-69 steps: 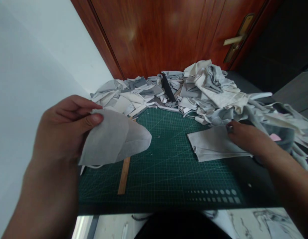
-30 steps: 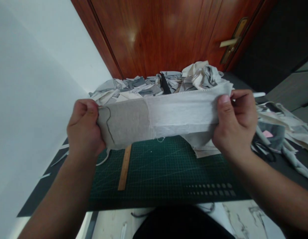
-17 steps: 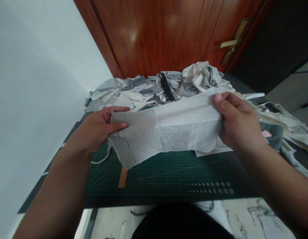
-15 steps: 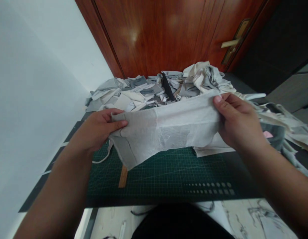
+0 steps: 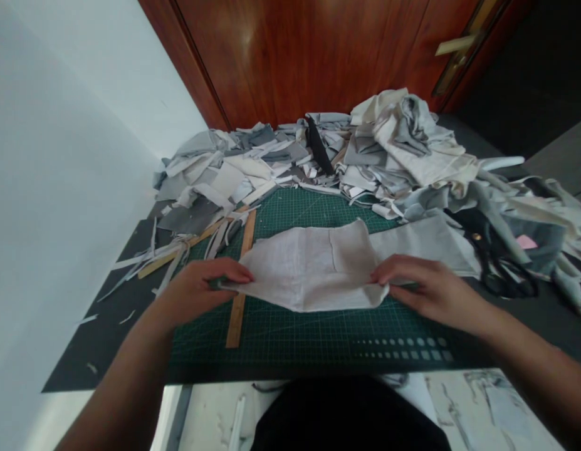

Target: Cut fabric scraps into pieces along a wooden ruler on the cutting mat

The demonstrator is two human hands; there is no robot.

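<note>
A pale fabric piece (image 5: 313, 269) stretches between my two hands, low over the green cutting mat (image 5: 294, 341). My left hand (image 5: 200, 285) pinches its left near corner between thumb and fingers. At the right near corner, my right hand (image 5: 417, 285) grips the cloth the same way. A seam or crease runs down the middle, and a short line shows on the right half. Under the fabric's left end lies a wooden ruler (image 5: 236, 319), partly covered. Another light cloth piece (image 5: 419, 244) rests on the mat just behind my right hand.
A long heap of grey and cream fabric scraps (image 5: 271, 166) lines the back of the table against a wooden door (image 5: 299, 56). Black scissors (image 5: 501, 269) lie at the right. Thin strips (image 5: 177, 250) and a second wooden ruler (image 5: 158, 263) are at the left.
The fabric has come down toward the mat and now shows a different face, without the shiny patch. Both hands have lowered, and the right has moved inward, nearer the left.
</note>
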